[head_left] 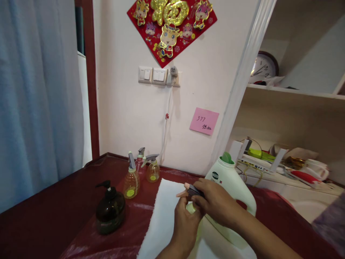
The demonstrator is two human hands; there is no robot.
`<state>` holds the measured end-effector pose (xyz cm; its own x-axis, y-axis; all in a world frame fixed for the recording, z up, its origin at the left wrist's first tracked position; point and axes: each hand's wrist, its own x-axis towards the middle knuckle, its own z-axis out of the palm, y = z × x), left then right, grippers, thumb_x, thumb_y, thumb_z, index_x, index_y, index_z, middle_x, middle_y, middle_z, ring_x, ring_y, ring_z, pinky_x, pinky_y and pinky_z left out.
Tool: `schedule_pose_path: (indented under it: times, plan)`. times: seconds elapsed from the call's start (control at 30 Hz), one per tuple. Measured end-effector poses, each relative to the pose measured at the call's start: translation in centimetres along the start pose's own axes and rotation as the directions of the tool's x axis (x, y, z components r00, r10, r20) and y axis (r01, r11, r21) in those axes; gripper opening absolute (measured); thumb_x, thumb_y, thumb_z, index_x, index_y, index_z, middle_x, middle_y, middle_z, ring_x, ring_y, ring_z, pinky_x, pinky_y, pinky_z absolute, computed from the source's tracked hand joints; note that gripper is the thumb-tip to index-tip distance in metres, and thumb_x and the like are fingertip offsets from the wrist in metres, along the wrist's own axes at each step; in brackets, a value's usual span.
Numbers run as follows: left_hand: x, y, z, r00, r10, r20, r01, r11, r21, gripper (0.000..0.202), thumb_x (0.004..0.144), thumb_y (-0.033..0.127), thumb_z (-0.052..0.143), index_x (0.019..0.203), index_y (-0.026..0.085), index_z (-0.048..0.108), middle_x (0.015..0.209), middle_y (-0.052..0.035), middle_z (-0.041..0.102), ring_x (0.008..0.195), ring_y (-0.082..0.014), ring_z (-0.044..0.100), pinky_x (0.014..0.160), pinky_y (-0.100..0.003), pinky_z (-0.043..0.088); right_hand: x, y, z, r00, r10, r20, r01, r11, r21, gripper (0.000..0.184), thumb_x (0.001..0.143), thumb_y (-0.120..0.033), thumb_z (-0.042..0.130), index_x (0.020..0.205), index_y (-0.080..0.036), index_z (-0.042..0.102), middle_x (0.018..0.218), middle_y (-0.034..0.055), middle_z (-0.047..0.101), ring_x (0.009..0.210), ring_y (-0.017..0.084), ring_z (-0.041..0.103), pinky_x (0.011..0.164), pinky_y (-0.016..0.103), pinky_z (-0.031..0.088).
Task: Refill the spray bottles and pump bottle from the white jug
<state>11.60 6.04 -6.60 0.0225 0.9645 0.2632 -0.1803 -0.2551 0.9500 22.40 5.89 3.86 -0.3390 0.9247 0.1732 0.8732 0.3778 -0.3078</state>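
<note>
My right hand [215, 205] is closed over the grey and pink trigger head of a small spray bottle [192, 190]. My left hand [185, 226] wraps round the bottle's body below it, which is mostly hidden; a bit of pale yellow shows between the fingers. Both hands are over a white cloth [164, 219] spread on the dark red table [54, 219]. A large white detergent jug [231, 183] with a green cap stands just behind my right hand.
Three small yellow spray bottles [132, 180] stand near the wall, with a dark brown pump bottle [110, 210] in front of them. Shelves at the right hold a clock [263, 68] and clutter. A blue curtain [37, 100] hangs at the left.
</note>
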Motion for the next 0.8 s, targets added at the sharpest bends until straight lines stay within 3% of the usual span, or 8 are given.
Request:
schedule_pose_path:
  times: [0.13,0.2,0.33,0.43,0.63,0.8]
  plan:
    - [-0.1,-0.4,-1.6,0.982,0.039,0.187,-0.033,0.999,-0.036,0.03,0.089,0.045,0.061,0.098,0.018,0.072,0.104,-0.008,0.073,0.104,-0.0283,0.064,0.094,-0.037,0.048,-0.1,-0.1,-0.2,1.0,-0.002,0.002,0.002,1.0,0.014,0.016,0.091,-0.025,0.053,0.088,-0.021,0.068,0.092,0.0054,0.067,0.086,0.02,0.061,0.072,0.028,0.038]
    - [-0.1,-0.5,-1.9,0.977,0.03,0.213,-0.023,0.999,-0.034,0.028,0.089,0.043,0.063,0.097,0.018,0.073,0.103,-0.0075,0.074,0.104,-0.0284,0.064,0.095,-0.038,0.047,-0.1,-0.2,-0.3,1.0,0.0,0.001,0.0,1.0,0.018,0.017,0.091,-0.025,0.052,0.089,-0.021,0.068,0.093,0.0052,0.067,0.086,0.02,0.061,0.071,0.028,0.038]
    - [0.2,-0.6,-1.2,0.997,-0.022,0.079,0.026,0.999,-0.047,0.044,0.075,0.034,0.077,0.114,0.017,0.064,0.113,-0.01,0.071,0.107,-0.0289,0.064,0.094,-0.037,0.048,0.0,-0.3,0.0,1.0,0.01,-0.003,-0.01,1.0,0.009,0.009,0.086,-0.023,0.058,0.082,-0.02,0.066,0.089,0.0048,0.067,0.083,0.02,0.06,0.07,0.028,0.036]
    - [0.5,-0.5,-0.3,0.998,-0.053,-0.03,0.052,0.998,-0.042,0.041,0.074,0.032,0.075,0.109,0.014,0.064,0.111,-0.0136,0.072,0.107,-0.0307,0.065,0.094,-0.039,0.048,0.1,0.0,0.3,1.0,0.011,-0.011,-0.01,1.0,0.008,0.009,0.085,-0.022,0.057,0.083,-0.02,0.065,0.089,0.0051,0.066,0.084,0.02,0.06,0.071,0.028,0.036]
    - [0.1,-0.3,-0.7,1.0,-0.02,0.024,0.021,0.999,-0.043,0.035,0.082,0.04,0.07,0.107,0.016,0.068,0.112,-0.0111,0.073,0.109,-0.0306,0.064,0.095,-0.039,0.048,0.1,0.3,0.2,1.0,0.01,-0.01,-0.01,0.999,0.033,0.009,0.083,-0.02,0.057,0.085,-0.02,0.066,0.09,0.0047,0.067,0.084,0.02,0.06,0.071,0.028,0.037]
    - [-0.8,-0.5,-1.5,0.997,0.025,0.071,-0.024,1.0,-0.021,0.027,0.087,0.041,0.064,0.1,0.019,0.072,0.108,-0.0089,0.074,0.105,-0.029,0.064,0.094,-0.037,0.048,-0.1,0.1,-0.2,1.0,0.012,-0.007,-0.012,0.998,0.056,0.018,0.091,-0.027,0.052,0.092,-0.022,0.069,0.094,0.0057,0.07,0.086,0.02,0.063,0.072,0.028,0.039]
